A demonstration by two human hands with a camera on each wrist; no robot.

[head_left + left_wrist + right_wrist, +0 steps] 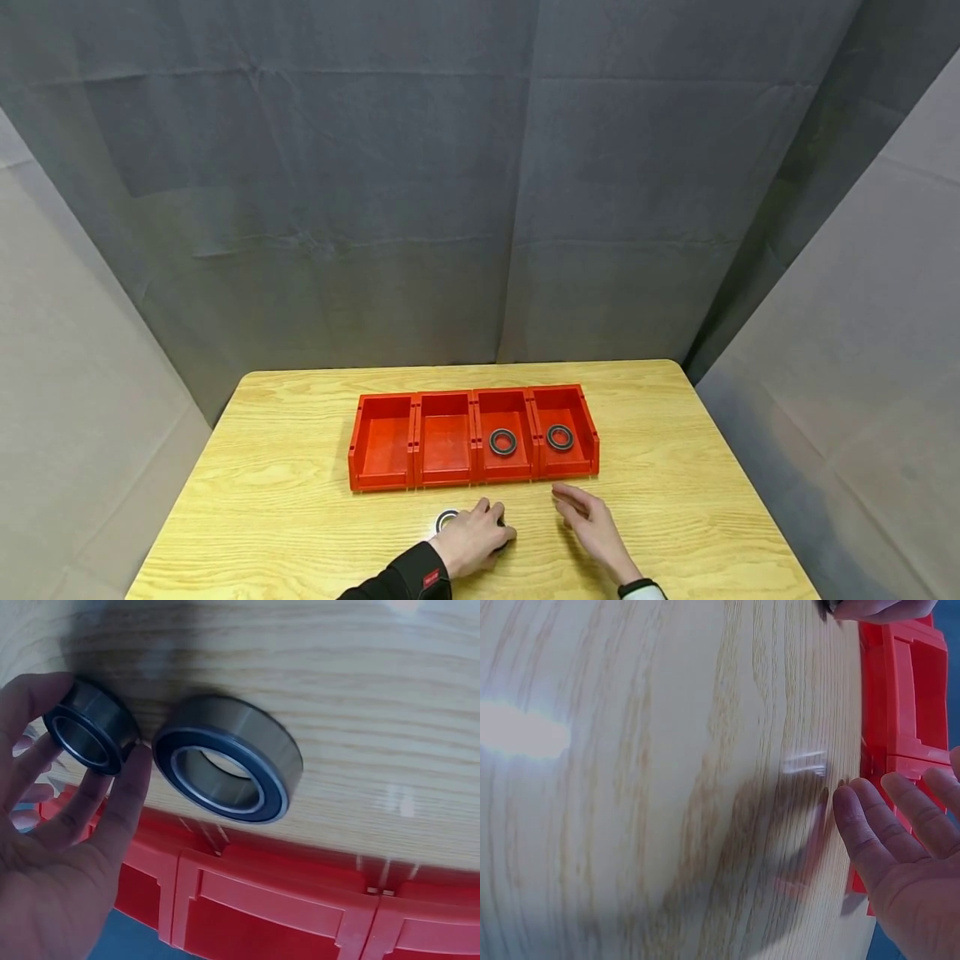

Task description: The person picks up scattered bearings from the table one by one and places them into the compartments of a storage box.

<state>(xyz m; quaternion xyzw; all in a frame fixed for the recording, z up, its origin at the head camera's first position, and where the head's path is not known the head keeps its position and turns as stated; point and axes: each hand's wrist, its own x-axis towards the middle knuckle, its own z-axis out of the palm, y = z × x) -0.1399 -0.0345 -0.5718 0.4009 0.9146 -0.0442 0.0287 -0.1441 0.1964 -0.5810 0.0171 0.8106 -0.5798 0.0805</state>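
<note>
My left hand [471, 537] pinches a dark-sealed ball bearing [91, 726] between thumb and fingers, low over the table; in the head view the hand mostly covers it. Beside it on the wood lies another ball bearing [229, 759], its steel outer ring and black seal showing, partly behind the left hand in the head view. My right hand [592, 529] hovers in front of the rightmost bin, fingers loosely extended, holding nothing. In the right wrist view, its palm and fingers [862, 832] show bare.
A row of red plastic bins [444, 482] stands behind the hands. One bearing [502, 442] lies in the third bin from the left, another bearing [560, 437] in the rightmost. The wooden table [285, 442] is bordered by grey curtains [390, 275] at the back and sides.
</note>
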